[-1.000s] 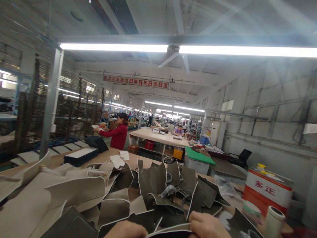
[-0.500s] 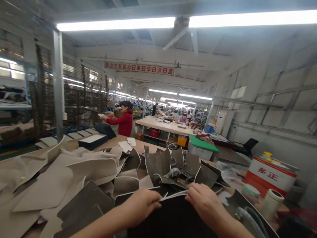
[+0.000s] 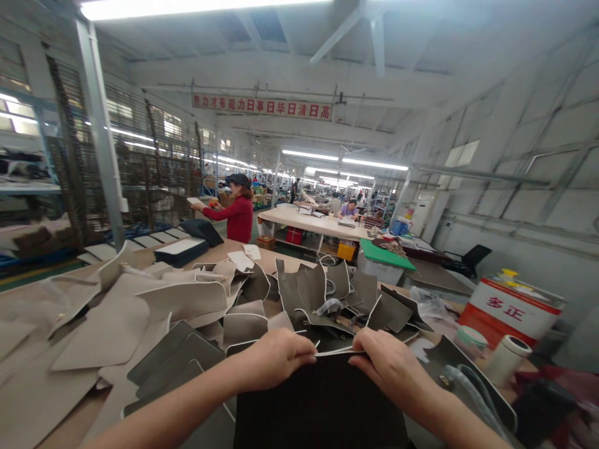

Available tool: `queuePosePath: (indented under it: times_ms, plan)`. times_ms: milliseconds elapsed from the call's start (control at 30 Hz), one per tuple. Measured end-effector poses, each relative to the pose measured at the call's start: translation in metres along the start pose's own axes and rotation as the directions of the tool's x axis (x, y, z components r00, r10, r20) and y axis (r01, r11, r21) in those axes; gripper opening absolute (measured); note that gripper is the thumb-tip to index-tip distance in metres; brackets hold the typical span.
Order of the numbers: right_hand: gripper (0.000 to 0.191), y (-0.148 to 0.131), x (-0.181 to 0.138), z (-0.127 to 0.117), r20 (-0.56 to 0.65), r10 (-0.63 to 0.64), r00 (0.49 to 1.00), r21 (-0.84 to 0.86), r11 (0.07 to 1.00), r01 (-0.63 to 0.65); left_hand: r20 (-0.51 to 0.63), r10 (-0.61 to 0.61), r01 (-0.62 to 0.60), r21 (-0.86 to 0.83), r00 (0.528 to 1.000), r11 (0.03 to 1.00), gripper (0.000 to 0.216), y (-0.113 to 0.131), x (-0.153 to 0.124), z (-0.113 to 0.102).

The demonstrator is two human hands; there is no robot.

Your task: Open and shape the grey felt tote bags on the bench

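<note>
A dark leather-like panel (image 3: pixel 318 399) with a pale top edge stands upright close in front of me. My left hand (image 3: pixel 278 358) pinches that edge on its left part, thumb and fingers pressed together. Farther right along the same edge, my right hand (image 3: pixel 386 362) is closed over it, fingers on the far side. Just beyond lie olive-grey pieces (image 3: pixel 302 287) with white edges, some with plastic-wrapped handles. Beige pieces (image 3: pixel 103 324) are heaped to the left, beside flat dark grey panels (image 3: pixel 175 362). The lower end of the held panel runs out of view.
At right stand a red-and-white can (image 3: pixel 512 308), a cream cylindrical container (image 3: pixel 509 360) and a small green-lidded tub (image 3: pixel 470 340). A person in red (image 3: pixel 239 218) works across the table at left. Behind are another long table (image 3: pixel 309 221) and a green board (image 3: pixel 386 254).
My view has tilted downward, so the table and hands sit higher or show more. Both hands keep hold of the panel's edge; the left hand has come slightly nearer the right.
</note>
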State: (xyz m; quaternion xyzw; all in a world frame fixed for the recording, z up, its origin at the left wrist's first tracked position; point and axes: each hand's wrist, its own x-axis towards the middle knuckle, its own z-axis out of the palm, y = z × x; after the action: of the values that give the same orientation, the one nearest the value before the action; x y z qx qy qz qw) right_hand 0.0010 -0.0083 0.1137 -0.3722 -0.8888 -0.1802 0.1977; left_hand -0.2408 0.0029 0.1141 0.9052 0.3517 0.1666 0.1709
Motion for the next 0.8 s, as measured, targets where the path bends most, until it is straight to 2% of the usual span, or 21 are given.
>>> queuePosePath:
  times_ms: [33,133,233,500,633,733,800]
  plan:
    - [0.007,-0.001,0.0,0.0,0.011,0.004,1.0,0.016,1.0,-0.004,-0.001,-0.002,0.002,0.012,1.0,1.0,0.026,0.0,0.0,-0.001]
    - [0.019,-0.003,0.001,0.004,0.063,-0.033,0.997,0.001,0.999,0.033,0.0,-0.009,0.009,0.032,1.0,0.999,0.026,0.001,0.0,-0.001]
    - [0.006,-0.009,0.005,0.01,0.101,-0.087,0.991,-0.007,0.996,0.088,0.007,-0.007,0.006,0.024,1.0,1.0,0.026,0.002,0.001,0.001]
    - [0.014,-0.033,0.005,0.013,0.152,-0.183,0.971,-0.031,0.981,0.19,0.075,-0.045,0.046,-0.005,0.996,0.999,0.029,-0.001,0.006,0.016]
    - [0.019,-0.027,-0.005,0.019,0.142,-0.15,0.979,-0.051,0.986,0.158,0.125,-0.041,0.041,0.005,0.991,0.999,0.032,-0.009,0.001,0.018]
    - [0.024,-0.021,-0.018,0.026,0.107,-0.108,0.988,-0.038,0.993,0.113,0.144,0.012,-0.014,0.018,0.989,1.0,0.033,-0.013,-0.002,0.024]
    - [0.027,-0.02,-0.026,0.03,0.083,-0.088,0.993,-0.036,0.995,0.091,0.113,0.081,-0.086,0.041,0.99,0.995,0.029,-0.012,0.0,0.033]
